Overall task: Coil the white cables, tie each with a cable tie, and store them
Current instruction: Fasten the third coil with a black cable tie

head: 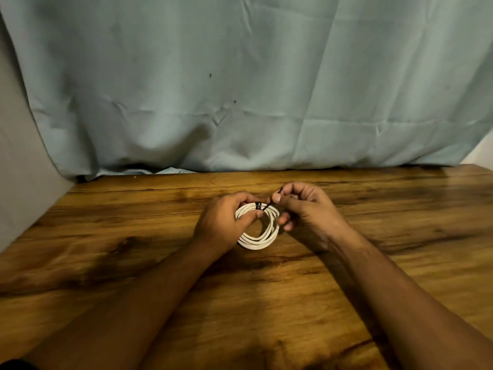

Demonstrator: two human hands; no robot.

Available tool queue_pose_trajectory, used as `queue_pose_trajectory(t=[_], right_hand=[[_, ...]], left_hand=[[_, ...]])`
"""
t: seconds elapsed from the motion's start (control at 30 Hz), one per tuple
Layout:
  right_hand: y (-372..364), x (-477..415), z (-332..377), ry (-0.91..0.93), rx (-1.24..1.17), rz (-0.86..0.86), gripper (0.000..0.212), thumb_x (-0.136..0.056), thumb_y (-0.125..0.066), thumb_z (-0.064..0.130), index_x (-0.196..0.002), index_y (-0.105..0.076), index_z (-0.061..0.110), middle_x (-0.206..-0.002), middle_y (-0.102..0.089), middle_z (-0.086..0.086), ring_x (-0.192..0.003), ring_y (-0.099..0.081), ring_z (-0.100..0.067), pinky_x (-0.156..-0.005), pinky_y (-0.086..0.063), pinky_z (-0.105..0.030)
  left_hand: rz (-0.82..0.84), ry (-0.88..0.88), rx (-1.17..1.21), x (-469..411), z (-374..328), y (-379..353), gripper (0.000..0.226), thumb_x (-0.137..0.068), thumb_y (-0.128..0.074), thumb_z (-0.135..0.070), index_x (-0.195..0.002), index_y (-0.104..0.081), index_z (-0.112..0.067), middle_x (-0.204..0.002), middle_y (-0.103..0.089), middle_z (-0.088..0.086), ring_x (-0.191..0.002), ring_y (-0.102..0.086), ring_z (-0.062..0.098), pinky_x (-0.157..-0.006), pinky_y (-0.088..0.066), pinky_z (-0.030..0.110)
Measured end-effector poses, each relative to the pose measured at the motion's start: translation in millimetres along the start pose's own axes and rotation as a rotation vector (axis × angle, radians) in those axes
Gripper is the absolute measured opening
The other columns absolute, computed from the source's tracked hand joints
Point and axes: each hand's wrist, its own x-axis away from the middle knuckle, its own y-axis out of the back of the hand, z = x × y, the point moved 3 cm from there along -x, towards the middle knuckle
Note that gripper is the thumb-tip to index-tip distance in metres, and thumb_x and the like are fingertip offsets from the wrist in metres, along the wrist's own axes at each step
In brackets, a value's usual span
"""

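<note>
One coiled white cable is all I can find of the task's things in the head view, held just above or on the tabletop near its middle; I cannot tell whether its near edge touches the wood. My left hand grips the coil's left side, fingers curled over the far arc and thumb pressed against the inner turns. A black cable tie is wrapped round the strands at the far arc, and my right hand pinches its free tail between thumb and forefinger, the other fingers curled beneath. I judge the cable light, springy and smooth, so the turns will want to fan out if the grip loosens. The best hold is right beside the tie, where all the strands are bunched. The tie looks thin and slick, so I would pinch it close to the wrap. The tabletop is glossy dark-grained wood with glare on the right, and I expect it to be a little slippery. Behind it hangs a creased pale blue-green cloth, with a grey panel at the left. No container for storing shows.
</note>
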Motion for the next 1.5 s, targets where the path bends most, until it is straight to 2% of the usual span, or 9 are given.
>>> queue_pose_trajectory(t=[0.07,0.2,0.33,0.5,0.57,0.77,1.1,1.27,1.5], right_hand=[[1,0,-3,-0.037,-0.048,0.000,0.011,-0.092,-0.068,0.002,-0.085,-0.066,0.009,-0.089,-0.073,-0.018,-0.049,-0.065,-0.013,-0.043,-0.053,-0.021],[0,0,-8,-0.099,-0.032,-0.009,0.007,-0.097,-0.064,0.006,-0.090,-0.064,0.006,-0.083,-0.074,-0.008,-0.054,-0.065,-0.011,-0.051,-0.057,-0.022],[-1,0,-9,-0.098,0.020,-0.045,0.010,-0.098,-0.065,0.010,-0.089,-0.064,0.006,-0.079,-0.072,-0.007,-0.050,-0.061,-0.009,-0.049,-0.055,-0.021],[-2,3,-1,0.007,0.047,-0.055,0.006,-0.096,-0.068,0.008,-0.097,-0.065,0.003,-0.093,-0.076,-0.016,-0.049,-0.061,-0.012,-0.036,-0.042,-0.019],[-4,3,1,0.005,-0.004,-0.039,0.005,-0.096,-0.068,0.007,-0.098,-0.065,0.004,-0.095,-0.076,-0.018,-0.050,-0.066,-0.013,-0.034,-0.043,-0.019],[-7,5,1,-0.065,-0.036,-0.074,0.012,-0.089,-0.072,-0.002,-0.101,-0.071,-0.003,-0.085,-0.073,-0.022,-0.056,-0.070,-0.016,-0.046,-0.057,-0.022],[-8,8,5,-0.140,-0.029,-0.089,0.006,-0.087,-0.071,-0.006,-0.093,-0.071,-0.004,-0.082,-0.074,-0.021,-0.063,-0.071,-0.019,-0.052,-0.058,-0.022],[-5,6,13,-0.132,0.072,-0.064,0.012,-0.087,-0.065,-0.018,-0.090,-0.069,-0.007,-0.068,-0.072,-0.014,-0.055,-0.069,-0.015,-0.053,-0.059,-0.023],[-9,9,19,-0.096,0.160,-0.050,0.014,-0.085,-0.063,-0.022,-0.089,-0.069,-0.009,-0.064,-0.069,-0.012,-0.052,-0.066,-0.013,-0.051,-0.058,-0.023]], left_hand=[[-0.005,0.012,0.037,1,0,1,0.026,-0.082,-0.071,-0.041,-0.104,-0.076,-0.027,-0.089,-0.076,-0.015,-0.081,-0.070,0.004,-0.076,-0.057,0.039],[0.004,0.042,0.079,1,-1,2,0.022,-0.081,-0.072,-0.039,-0.097,-0.078,-0.026,-0.085,-0.077,-0.015,-0.078,-0.071,0.004,-0.074,-0.058,0.039],[0.003,0.045,0.074,2,-3,2,0.012,-0.084,-0.077,-0.031,-0.095,-0.078,-0.026,-0.083,-0.076,-0.014,-0.075,-0.070,0.003,-0.072,-0.058,0.039],[0.005,0.050,0.026,1,-5,3,0.009,-0.085,-0.079,-0.029,-0.093,-0.078,-0.026,-0.081,-0.076,-0.014,-0.073,-0.070,0.003,-0.070,-0.057,0.039],[-0.001,0.054,0.010,1,-4,3,0.010,-0.084,-0.079,-0.031,-0.093,-0.077,-0.027,-0.080,-0.075,-0.015,-0.072,-0.069,0.003,-0.069,-0.057,0.040],[-0.002,0.073,-0.011,1,0,2,0.017,-0.079,-0.076,-0.039,-0.092,-0.076,-0.028,-0.080,-0.075,-0.015,-0.074,-0.068,0.004,-0.069,-0.057,0.040],[-0.021,0.138,0.033,1,5,-1,0.029,-0.069,-0.074,-0.048,-0.089,-0.076,-0.028,-0.077,-0.075,-0.014,-0.072,-0.071,0.009,-0.068,-0.059,0.045],[-0.033,0.144,0.013,1,5,0,0.023,-0.073,-0.080,-0.043,-0.090,-0.076,-0.028,-0.077,-0.075,-0.016,-0.071,-0.070,0.005,-0.067,-0.059,0.042],[-0.027,0.152,0.019,0,7,-2,0.029,-0.070,-0.074,-0.050,-0.090,-0.075,-0.029,-0.076,-0.075,-0.016,-0.070,-0.070,0.007,-0.067,-0.059,0.042]])
